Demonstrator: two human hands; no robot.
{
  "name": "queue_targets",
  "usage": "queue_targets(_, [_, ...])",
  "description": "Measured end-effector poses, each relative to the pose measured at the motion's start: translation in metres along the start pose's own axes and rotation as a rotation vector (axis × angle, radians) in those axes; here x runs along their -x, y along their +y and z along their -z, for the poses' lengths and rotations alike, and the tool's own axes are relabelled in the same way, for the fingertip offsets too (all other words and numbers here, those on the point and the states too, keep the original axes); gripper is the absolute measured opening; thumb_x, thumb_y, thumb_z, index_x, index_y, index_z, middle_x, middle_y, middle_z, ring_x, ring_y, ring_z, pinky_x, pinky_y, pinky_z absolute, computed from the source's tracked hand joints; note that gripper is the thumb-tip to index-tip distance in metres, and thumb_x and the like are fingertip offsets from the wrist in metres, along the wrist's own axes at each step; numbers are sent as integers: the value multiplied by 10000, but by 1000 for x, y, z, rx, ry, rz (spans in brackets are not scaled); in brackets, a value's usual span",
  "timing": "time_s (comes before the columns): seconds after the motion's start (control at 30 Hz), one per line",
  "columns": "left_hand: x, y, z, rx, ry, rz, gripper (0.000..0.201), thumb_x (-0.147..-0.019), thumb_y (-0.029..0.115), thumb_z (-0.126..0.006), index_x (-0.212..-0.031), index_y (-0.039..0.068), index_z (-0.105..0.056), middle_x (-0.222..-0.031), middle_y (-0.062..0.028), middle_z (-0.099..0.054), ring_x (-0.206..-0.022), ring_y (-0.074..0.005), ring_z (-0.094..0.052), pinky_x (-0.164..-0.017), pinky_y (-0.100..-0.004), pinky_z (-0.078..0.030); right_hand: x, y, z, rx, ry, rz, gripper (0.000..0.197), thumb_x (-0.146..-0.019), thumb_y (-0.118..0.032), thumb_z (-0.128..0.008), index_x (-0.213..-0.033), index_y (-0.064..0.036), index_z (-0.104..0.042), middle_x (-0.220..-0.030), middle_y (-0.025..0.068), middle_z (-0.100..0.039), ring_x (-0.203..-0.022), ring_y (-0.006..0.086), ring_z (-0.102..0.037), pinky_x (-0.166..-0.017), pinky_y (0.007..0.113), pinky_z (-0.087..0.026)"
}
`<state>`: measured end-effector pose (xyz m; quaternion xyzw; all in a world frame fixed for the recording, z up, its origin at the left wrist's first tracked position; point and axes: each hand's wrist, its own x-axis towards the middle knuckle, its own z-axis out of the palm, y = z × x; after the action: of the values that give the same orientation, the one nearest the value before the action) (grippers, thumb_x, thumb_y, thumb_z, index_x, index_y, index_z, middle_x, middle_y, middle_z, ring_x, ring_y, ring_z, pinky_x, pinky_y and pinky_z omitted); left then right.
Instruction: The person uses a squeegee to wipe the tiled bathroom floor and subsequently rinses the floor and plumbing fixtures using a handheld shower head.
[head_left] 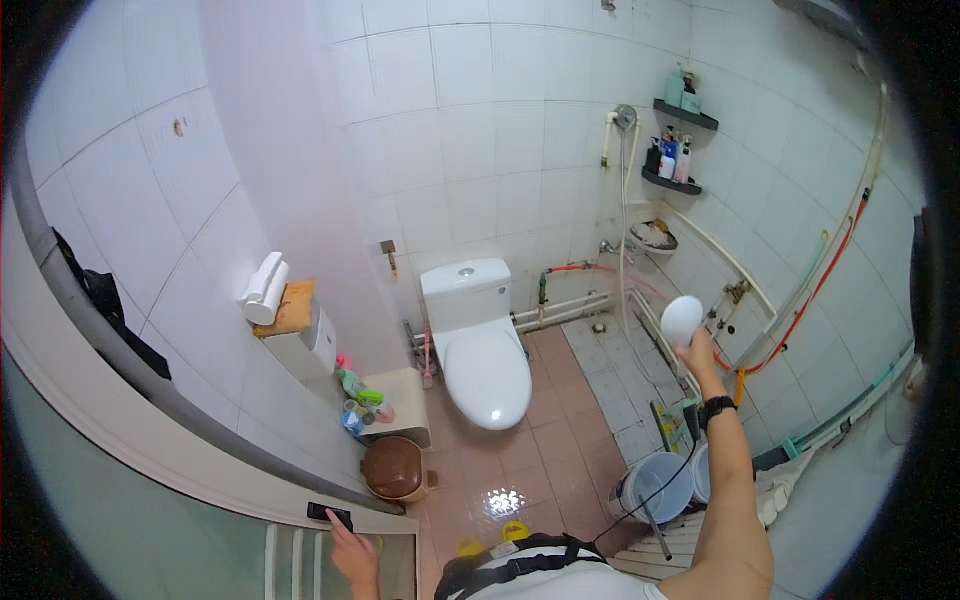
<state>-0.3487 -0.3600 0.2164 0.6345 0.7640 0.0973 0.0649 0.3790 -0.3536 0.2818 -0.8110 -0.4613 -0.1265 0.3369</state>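
My right hand [694, 350], at the end of my outstretched arm, is closed round a white, round-faced shower head [682, 320]. It hangs in the air in front of the right-hand wall pipes. A pale hose [626, 230] runs down the wall from the mixer and loops low near that hand. At lower left, my left hand [352, 555] is at the door's edge. Its index finger stretches onto a black handle or latch plate [329, 516]; the other fingers are partly hidden.
A white toilet [486, 370], lid down, stands ahead. Left of it are a beige stool [408, 395] with bottles and a brown bin [394, 468]. Buckets [655, 485] stand beside my right arm. Corner shelves [672, 182] hold bottles; red-and-white pipes line the walls.
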Motion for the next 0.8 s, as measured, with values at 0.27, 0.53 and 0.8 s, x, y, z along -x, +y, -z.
queue_targets(0.27, [3, 7, 8, -9, 61, -63, 804, -719, 35, -552, -1389, -1, -108, -1087, -219, -504, -686, -331, -564, -571, -377, -450, -87, -73, 19, -204, 252, 17, 524, -624, -145, -743, -1053, 9, -485, -939, 206, -606, -860, 337, -601, -722, 373, -465])
queue_targets(0.53, [2, 5, 1, -1, 37, 10, 827, -710, 21, -569, -1394, 13, -105, -1053, -204, -514, -742, -331, -562, -600, -379, -449, -111, -116, 7, -63, -10, 172, 591, -605, -174, -764, -1084, -2, -464, -912, 202, -609, -828, 334, -608, -697, 375, -477])
queue_targets(0.8, [4, 14, 11, -53, 44, 30, 846, -700, 11, -584, -1399, 28, -107, -1041, -191, -523, -730, -326, -564, -592, -377, -448, -120, -128, 3, -78, 122, 63, 584, -624, -176, -754, -1097, -13, -453, -935, 216, -603, -863, 362, -591, -715, 398, -468])
